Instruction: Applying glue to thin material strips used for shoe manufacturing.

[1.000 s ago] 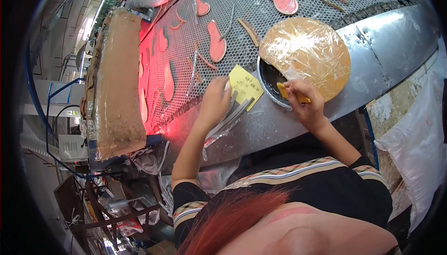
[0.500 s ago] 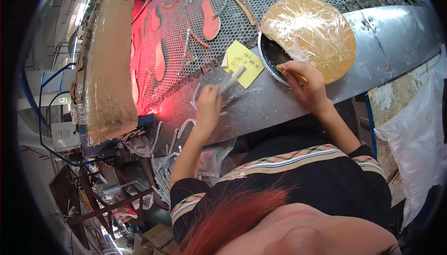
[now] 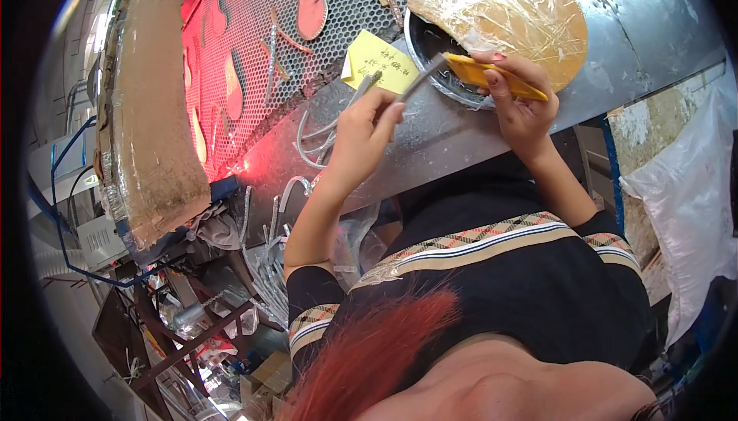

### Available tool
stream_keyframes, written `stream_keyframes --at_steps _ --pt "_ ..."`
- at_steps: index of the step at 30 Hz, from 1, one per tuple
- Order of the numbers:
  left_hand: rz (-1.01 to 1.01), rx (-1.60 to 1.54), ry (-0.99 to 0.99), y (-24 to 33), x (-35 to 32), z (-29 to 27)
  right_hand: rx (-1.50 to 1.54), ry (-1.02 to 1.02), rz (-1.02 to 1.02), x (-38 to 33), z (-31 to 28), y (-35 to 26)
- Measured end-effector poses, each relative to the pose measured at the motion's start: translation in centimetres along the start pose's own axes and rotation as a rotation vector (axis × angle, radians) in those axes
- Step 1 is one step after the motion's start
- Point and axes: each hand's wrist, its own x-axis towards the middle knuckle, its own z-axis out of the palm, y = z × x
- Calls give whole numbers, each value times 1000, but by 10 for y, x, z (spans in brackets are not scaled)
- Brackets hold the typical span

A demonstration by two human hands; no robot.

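The left hand [image 3: 361,125] pinches a thin grey strip [image 3: 419,80], its long axis pointing up-right toward the black bowl [image 3: 430,44] on the worktop [image 3: 461,125], where the right hand [image 3: 523,106] fingers grip a yellow brush [image 3: 492,76]

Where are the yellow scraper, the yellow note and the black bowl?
yellow scraper [image 3: 496,77], head view, middle of its blade beside the right hand's fingers.
yellow note [image 3: 378,61], head view, centre of the paper.
black bowl [image 3: 424,43], head view, dark inner wall under the wrapped lid.
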Motion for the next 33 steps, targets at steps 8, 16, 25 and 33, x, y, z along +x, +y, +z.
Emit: stream_keyframes --at_steps 8,16,25,33 --pt "11 -11 49 -8 10 9 -220 -32 -309 14 0 1" --pt "-5 36 80 -9 3 5 -113 -126 -160 11 12 2" --pt "97 -337 146 -20 3 -5 -393 -215 -128 16 3 3" --pt "206 -891 341 -14 18 -2 -204 42 109 4 3 -4"
